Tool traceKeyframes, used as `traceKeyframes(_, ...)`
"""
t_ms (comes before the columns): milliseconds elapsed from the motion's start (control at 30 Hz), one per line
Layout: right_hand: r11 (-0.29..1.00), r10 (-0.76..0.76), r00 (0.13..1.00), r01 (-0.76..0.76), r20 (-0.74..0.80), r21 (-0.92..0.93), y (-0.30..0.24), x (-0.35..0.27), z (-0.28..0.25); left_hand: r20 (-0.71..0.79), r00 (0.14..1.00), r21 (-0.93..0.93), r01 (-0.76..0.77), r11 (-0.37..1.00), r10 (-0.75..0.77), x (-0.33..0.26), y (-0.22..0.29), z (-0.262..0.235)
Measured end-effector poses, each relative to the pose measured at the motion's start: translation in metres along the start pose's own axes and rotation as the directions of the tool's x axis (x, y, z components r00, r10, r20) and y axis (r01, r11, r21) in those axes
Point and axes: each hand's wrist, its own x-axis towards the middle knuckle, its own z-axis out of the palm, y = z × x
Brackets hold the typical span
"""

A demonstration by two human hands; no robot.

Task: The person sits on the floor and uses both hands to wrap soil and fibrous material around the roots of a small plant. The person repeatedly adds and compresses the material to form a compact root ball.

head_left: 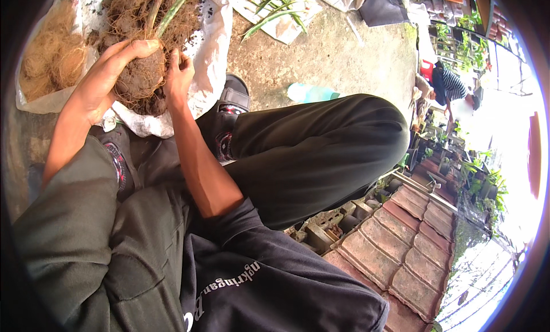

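A plant's root ball, brown and matted with fine roots, sits between my hands at the upper left. From its top rise a few long green leaves, cut off by the frame's upper edge. My left hand is wrapped round the left side of the clump, its thumb laid across the top. On the opposite side my right hand is closed, with its curled fingers against the roots; the fingertips are partly hidden. Underneath spreads a white sack, bearing more brown roots and dark soil.
A clear bag of tan fibre lies far left. Cut striped leaves rest on a pale sheet beyond the sack. A pale blue-green bottle lies beside my knee. Roof tiles and a person in stripes are at right.
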Motion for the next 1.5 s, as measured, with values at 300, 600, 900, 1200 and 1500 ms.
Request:
traceKeyframes(300,0.989,-0.143,0.990,0.143,0.008,0.032,-0.003,0.003,0.004,0.014,0.999,-0.161,0.031,0.986,-0.029,0.004,-0.005,-0.005)
traceKeyframes(600,0.885,-0.234,0.967,0.170,0.100,0.433,-0.093,-0.009,0.006,-0.020,0.998,-0.382,-0.059,0.922,0.055,0.059,-0.022,-0.023)
traceKeyframes(900,0.819,-0.489,0.871,0.443,0.039,0.364,-0.145,-0.041,0.021,-0.060,0.992,-0.410,-0.127,0.903,0.112,0.060,-0.015,-0.003)
traceKeyframes(1200,0.731,-0.674,0.737,0.660,0.036,0.171,-0.168,-0.026,0.005,0.132,0.945,-0.379,-0.231,0.896,0.299,0.050,0.002,0.012)
traceKeyframes(1500,0.876,-0.420,0.881,0.331,0.216,0.352,-0.210,-0.035,0.000,0.187,0.868,-0.348,-0.380,0.857,0.461,0.067,0.003,0.023)
